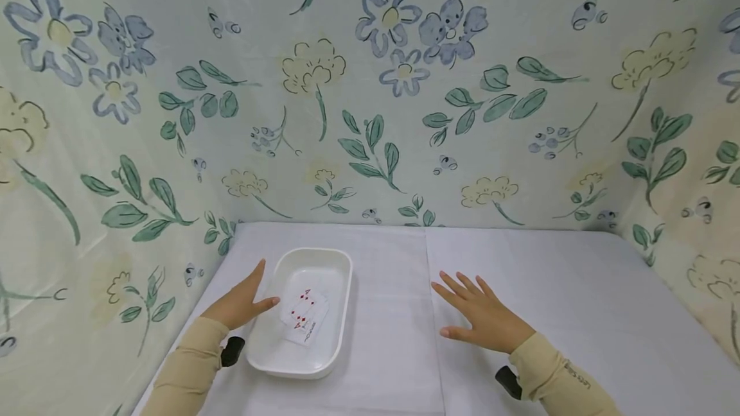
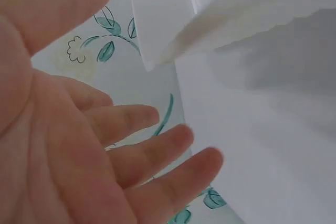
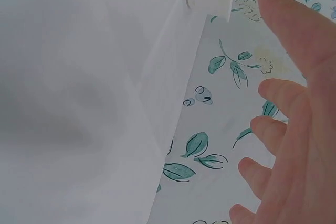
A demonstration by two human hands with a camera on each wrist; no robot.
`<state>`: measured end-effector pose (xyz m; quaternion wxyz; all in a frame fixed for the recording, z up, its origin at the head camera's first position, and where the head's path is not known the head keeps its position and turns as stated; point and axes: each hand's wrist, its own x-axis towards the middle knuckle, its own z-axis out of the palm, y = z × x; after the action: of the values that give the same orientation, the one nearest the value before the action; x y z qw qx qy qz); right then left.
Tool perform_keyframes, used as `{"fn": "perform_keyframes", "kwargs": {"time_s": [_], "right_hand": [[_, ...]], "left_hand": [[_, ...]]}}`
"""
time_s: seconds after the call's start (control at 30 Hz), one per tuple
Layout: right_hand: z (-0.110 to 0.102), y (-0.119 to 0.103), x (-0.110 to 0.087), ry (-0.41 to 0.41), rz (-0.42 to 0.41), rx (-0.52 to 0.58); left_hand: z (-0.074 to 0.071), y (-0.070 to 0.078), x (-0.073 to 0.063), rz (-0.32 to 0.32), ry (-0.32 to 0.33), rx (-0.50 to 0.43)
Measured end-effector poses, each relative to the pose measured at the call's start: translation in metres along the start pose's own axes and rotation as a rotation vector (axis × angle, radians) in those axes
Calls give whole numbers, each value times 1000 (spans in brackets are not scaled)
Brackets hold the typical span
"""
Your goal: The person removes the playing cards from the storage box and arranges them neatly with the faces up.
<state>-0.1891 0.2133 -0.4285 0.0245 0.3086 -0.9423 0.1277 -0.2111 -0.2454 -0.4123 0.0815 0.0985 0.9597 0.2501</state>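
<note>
A white oval-cornered tray (image 1: 348,287) stands on the left part of the white-covered table. Inside it lie a few overlapping playing cards (image 1: 305,314) with red diamonds, one of them marked A. My left hand (image 1: 241,299) is at the tray's left side, fingers extended and thumb toward the rim; whether it touches the rim I cannot tell. In the left wrist view, that hand (image 2: 89,145) shows its palm with nothing in it. To the right of the tray, apart from it, my right hand (image 1: 482,318) is spread with nothing held.
White cloth (image 1: 393,339) covers the table, with a crease running front to back near the middle. Floral fabric (image 1: 370,114) hangs behind the table and along both sides. A black wrist device (image 1: 232,352) sits under each sleeve cuff.
</note>
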Motion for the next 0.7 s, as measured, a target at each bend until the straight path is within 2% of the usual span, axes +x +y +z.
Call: {"fn": "perform_keyframes", "kwargs": {"time_s": [0.13,0.3,0.4,0.7], "right_hand": [[1,-1,0,-8,5,6],[2,-2,2,-12,6,13],[4,-3,5,-1,-12,7],[6,-16,25,5,-71,15]], "left_hand": [[3,-12,-2,-102,-75,-113],[10,-21,-3,-158,-127,-332],[13,-24,-2,-171,-132,-439],[15,-29,1,-218,-107,-565]]}}
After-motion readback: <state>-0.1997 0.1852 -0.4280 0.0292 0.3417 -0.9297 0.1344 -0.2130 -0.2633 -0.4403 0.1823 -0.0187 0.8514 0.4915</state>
